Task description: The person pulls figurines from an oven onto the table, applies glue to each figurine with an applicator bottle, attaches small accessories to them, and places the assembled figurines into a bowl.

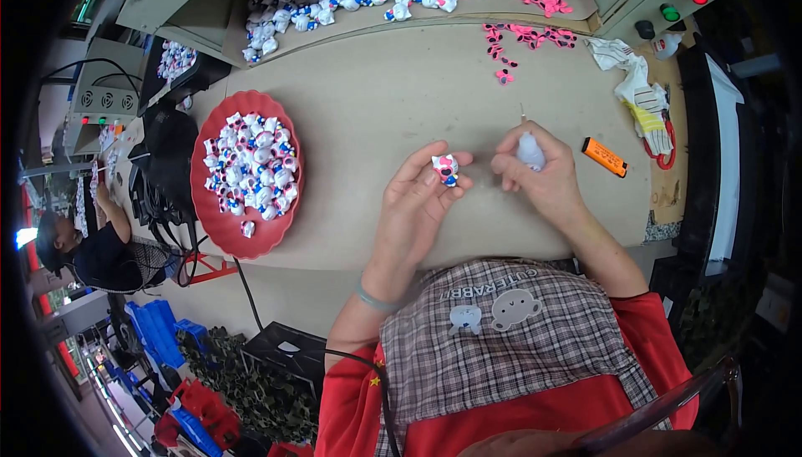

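Observation:
Between the thumb and fingers of my left hand (415, 194) is a small white figurine (445, 170) with pink and blue parts. To its right, my right hand (547, 175) is closed around a small whitish squeeze bottle (530, 152). The bottle's thin needle tip (523, 114) points away from me, apart from the figurine. Left of my hands stands a red scalloped bowl (238, 244) heaped with similar figurines (255, 160). Small pink pieces with dark marks (535, 37) lie scattered at the far right of the table.
An orange lighter (604, 157) lies right of my right hand. Beyond it are a white-and-yellow glove (639, 93) and red-handled scissors (664, 152). At the back, a machine opening (359, 6) holds many figurines. A co-worker (100, 248) sits at far left, near black cables (159, 198).

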{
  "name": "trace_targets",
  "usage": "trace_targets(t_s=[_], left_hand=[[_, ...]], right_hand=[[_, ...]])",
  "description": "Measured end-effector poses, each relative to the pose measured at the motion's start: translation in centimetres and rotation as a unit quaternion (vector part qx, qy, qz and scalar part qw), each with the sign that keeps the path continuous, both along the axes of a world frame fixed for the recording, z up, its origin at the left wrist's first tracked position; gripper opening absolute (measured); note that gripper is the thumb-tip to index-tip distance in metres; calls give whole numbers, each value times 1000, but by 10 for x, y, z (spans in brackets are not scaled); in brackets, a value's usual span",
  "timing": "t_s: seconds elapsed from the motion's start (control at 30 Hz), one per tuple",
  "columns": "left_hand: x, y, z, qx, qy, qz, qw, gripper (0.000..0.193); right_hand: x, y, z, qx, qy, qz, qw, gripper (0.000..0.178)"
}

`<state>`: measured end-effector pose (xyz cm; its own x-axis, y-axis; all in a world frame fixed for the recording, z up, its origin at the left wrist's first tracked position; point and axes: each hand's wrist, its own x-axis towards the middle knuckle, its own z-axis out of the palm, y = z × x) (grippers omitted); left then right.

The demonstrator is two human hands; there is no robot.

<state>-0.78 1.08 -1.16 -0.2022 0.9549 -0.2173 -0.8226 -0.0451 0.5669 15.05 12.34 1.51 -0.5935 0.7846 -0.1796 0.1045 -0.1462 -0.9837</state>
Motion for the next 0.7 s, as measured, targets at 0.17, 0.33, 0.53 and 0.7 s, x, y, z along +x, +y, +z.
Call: trace_targets(t_s=[0.17, 0.33, 0.53, 0.7], left_hand=[[-2, -4, -10, 4, -24, 2, 1000, 27], [-6, -5, -9, 23, -34, -3, 999, 23], [-30, -13, 24, -12, 188, 100, 977, 25], [-102, -43, 49, -120, 679, 267, 674, 31]], right_hand=[[2, -1, -9, 3, -4, -7, 1000, 11], [0, 0, -14, -1, 1, -6, 1000, 10], [5, 3, -15, -15, -3, -13, 1000, 7], [6, 2, -16, 0, 5, -8, 1000, 7]])
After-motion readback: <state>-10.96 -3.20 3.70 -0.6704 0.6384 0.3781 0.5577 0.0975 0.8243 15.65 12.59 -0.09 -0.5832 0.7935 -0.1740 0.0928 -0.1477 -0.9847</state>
